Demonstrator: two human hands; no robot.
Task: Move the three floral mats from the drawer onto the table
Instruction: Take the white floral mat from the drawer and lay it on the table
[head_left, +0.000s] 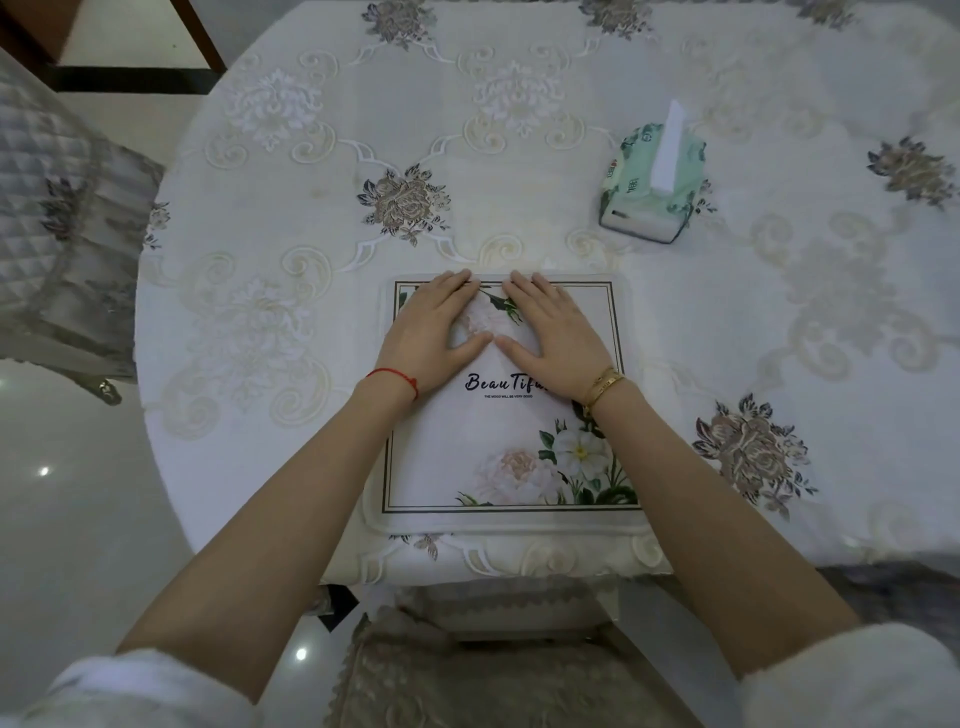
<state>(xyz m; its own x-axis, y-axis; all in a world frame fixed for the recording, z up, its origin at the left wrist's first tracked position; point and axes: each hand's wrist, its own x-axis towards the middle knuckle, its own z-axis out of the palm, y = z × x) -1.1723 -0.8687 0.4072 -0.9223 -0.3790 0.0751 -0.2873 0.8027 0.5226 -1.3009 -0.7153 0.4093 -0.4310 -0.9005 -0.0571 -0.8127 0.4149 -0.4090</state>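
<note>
A: Where do we have the floral mat (498, 426)?

B: Flat on the table (291, 218), at the middle of the near edge. Its sides run square to that edge, the printed word reads upright toward us, and flowers fill its near right corner. Which side is the long one we cannot tell.

A: And our hands?

B: Both lie flat on the mat's far half, fingers straight and pointing to the far edge, gripping nothing. The left hand (434, 327) and right hand (556, 338) sit close, thumbs nearly meeting.

A: Anything else?

B: A tissue pack (652, 182) toward the far right, well apart from the mat.
</note>
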